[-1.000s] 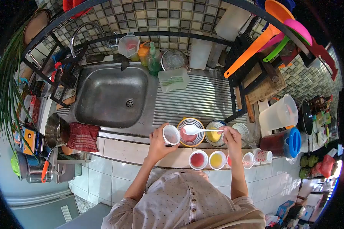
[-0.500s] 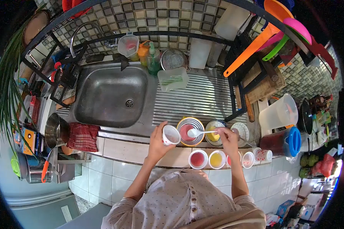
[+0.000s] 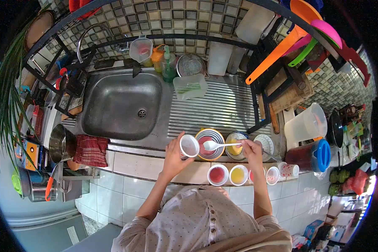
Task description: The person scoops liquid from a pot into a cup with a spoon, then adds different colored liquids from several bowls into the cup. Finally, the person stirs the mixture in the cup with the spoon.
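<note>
My left hand [image 3: 174,157] is closed around a small white plastic cup [image 3: 189,145], tipped so its mouth faces up toward me. In my right hand [image 3: 252,152] is a white spoon [image 3: 229,145], its bowl over the striped bowl [image 3: 216,157] of pink mixture, just right of the cup. A bowl with yellow mixture [image 3: 236,153] stands under the spoon's handle, and a patterned bowl [image 3: 264,142] lies beyond my right hand. Along the counter edge stand a cup of red filling [image 3: 217,174], a cup of yellow filling [image 3: 238,174] and more cups, one partly hidden by my right forearm.
A steel sink [image 3: 122,107] lies at left, with a ribbed drainboard [image 3: 222,107] beside it holding a translucent container [image 3: 190,87]. A blue-lidded jug [image 3: 311,156] and a clear pitcher [image 3: 306,124] stand at right. A black rack [image 3: 262,101] rises behind the bowls.
The cup in my left hand has turned and risen slightly, showing more of its mouth. The spoon has shifted a little within the space above the striped bowl.
</note>
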A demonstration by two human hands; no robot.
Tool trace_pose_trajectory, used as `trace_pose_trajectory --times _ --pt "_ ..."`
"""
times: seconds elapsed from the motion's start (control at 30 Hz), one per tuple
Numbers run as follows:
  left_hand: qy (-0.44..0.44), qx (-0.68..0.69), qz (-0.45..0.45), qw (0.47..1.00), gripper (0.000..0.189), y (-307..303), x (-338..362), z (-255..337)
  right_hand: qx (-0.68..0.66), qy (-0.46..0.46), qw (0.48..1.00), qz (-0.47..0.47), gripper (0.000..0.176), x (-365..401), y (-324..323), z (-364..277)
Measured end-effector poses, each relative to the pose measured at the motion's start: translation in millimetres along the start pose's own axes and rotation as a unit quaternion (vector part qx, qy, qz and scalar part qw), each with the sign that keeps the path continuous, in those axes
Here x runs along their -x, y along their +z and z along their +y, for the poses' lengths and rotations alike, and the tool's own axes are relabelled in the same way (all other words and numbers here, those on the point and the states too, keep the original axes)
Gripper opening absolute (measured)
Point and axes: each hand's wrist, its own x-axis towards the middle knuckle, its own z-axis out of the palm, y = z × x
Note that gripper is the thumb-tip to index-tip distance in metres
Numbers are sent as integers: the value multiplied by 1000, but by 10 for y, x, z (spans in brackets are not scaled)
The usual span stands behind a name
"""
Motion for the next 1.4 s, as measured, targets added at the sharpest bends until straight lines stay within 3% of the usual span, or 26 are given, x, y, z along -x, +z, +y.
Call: trace_pose_trajectory --times 0.07,0.13,0.27,0.33,0.4,0.47,0.6,0.67,0.73,0.8,0.97,1.07,1.3,1.4 --pt "6 3 6 1000 77 9 -8 -9 -18 15 1000 7 22 6 -25 -95" --pt "28 40 21 999 70 5 -31 -14 -84 -37 995 45 21 12 -10 -169" --pt "10 67 23 997 64 25 -31 14 -67 -66 995 41 20 195 170 -496" --pt "9 73 49 996 61 71 -22 1 52 -181 979 -71 16 256 220 -585" --pt "7 76 44 996 62 70 -13 12 47 -177 979 -88 14 262 205 -599" --pt "3 80 41 996 64 86 13 9 21 -143 989 -32 15 240 139 -587" --pt "-84 280 86 952 71 130 11 1 -50 -62 996 50 16 121 50 -399" --pt "-109 356 105 922 75 122 -9 -16 170 -116 978 20 18 48 10 -248" --pt "-153 427 100 886 76 97 -18 -72 178 -105 978 11 19 20 43 -48" --pt "-167 454 92 870 70 9 -49 29 186 -96 978 2 19 1 59 63" --pt "-249 578 102 770 54 -2 -83 -9 119 -23 992 -16 20 2 76 40" --pt "-219 629 67 743 48 22 -49 -140 85 -25 996 0 20 -7 42 72" --pt "-208 632 44 746 47 -26 -68 -86 72 -32 997 3 19 -10 5 -14" --pt "-211 628 32 749 46 -48 -85 -29 130 -26 991 -23 21 -20 14 57"
